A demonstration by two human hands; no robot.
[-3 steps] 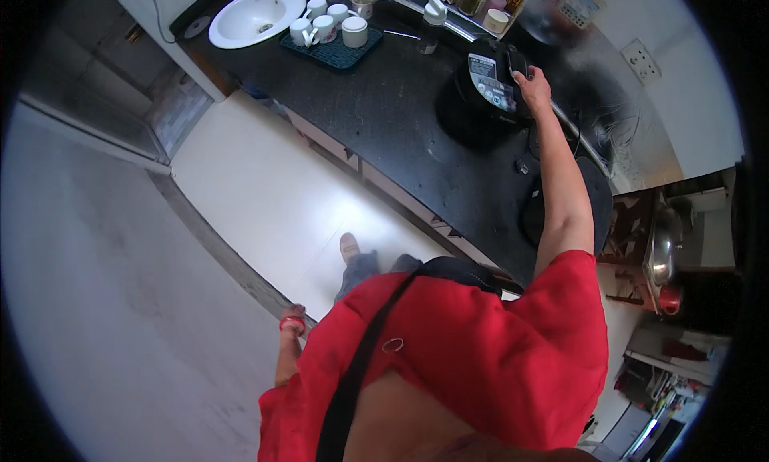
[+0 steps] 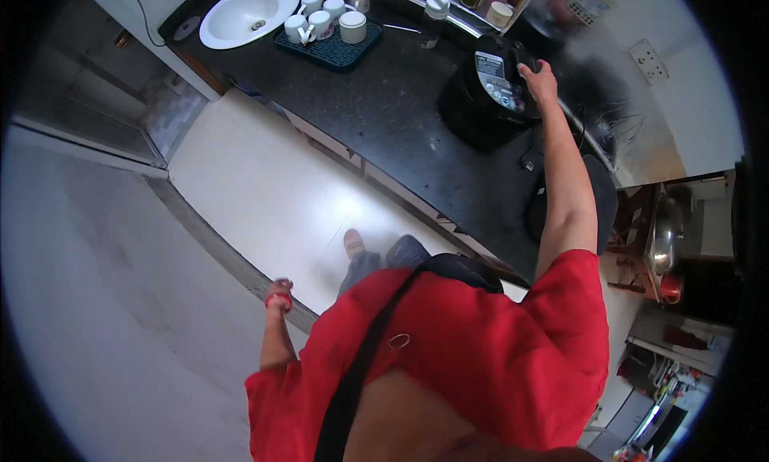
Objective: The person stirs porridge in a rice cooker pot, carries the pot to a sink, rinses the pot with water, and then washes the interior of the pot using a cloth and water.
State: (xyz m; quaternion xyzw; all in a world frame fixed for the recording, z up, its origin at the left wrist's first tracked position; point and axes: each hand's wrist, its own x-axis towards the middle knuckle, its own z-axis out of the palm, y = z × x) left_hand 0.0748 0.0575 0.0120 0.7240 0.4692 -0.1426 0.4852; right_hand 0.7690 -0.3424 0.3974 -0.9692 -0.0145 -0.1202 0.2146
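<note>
A black rice cooker (image 2: 481, 113) with a grey label panel on its top stands on the dark counter. My right hand (image 2: 541, 84) reaches over its right rear side, close to the black handle area. Thumb and forefinger are apart there, with nothing visible held between them; whether they touch the cooker I cannot tell. Down at my left side, away from the counter, hangs my left hand (image 2: 279, 289) with a red band at the wrist. Its fingers are loosely bent and carry nothing.
White cups (image 2: 322, 25) stand on a dark green tray (image 2: 340, 59) beside a white sink (image 2: 228, 31). A bottle with a white cap (image 2: 433, 21) is behind the cooker. A cord and a round black item (image 2: 597, 193) lie right of it. A wall socket (image 2: 647, 61) is at upper right.
My right hand has loosened from the cooker's black handle, and its fingers have spread. My left hand has swung slightly outward to the left. The view has shifted a little.
</note>
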